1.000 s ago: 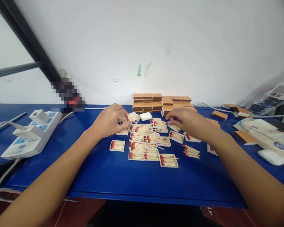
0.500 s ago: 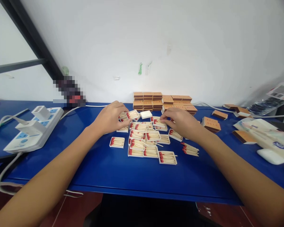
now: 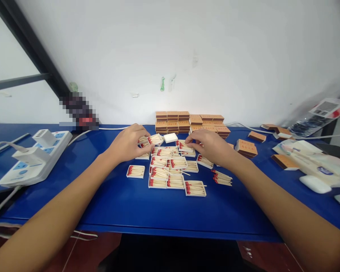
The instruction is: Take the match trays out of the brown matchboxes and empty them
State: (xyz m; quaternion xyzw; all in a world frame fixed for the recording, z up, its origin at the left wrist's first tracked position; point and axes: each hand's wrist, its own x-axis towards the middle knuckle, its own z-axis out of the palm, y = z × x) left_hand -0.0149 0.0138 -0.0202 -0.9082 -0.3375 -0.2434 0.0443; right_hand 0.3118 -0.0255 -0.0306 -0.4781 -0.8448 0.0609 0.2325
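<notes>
My left hand (image 3: 128, 142) is curled at the far left of a cluster of open matchbox trays, thumb and fingers around a tray of red-tipped matches (image 3: 143, 142). Another filled tray (image 3: 155, 139) rests against it. My right hand (image 3: 211, 145) has its fingertips closed at the right end of a filled tray (image 3: 182, 145), which lies on another tray. Between the hands sits a white upside-down tray (image 3: 170, 137). Several filled trays (image 3: 178, 163) are stacked in front. A single tray (image 3: 135, 171) lies apart at left. Loose matches (image 3: 222, 177) lie below my right wrist.
Closed orange matchboxes (image 3: 172, 125) are stacked along the wall. More matchboxes (image 3: 246, 148) lie at right, near a tissue packet (image 3: 325, 166) and a white case (image 3: 315, 184). A white power strip (image 3: 35, 160) with cables stands at left on the blue table (image 3: 147, 211).
The view has shifted slightly, so everything appears a little further left. Both hands stay at the same trays with nearly the same finger positions.
</notes>
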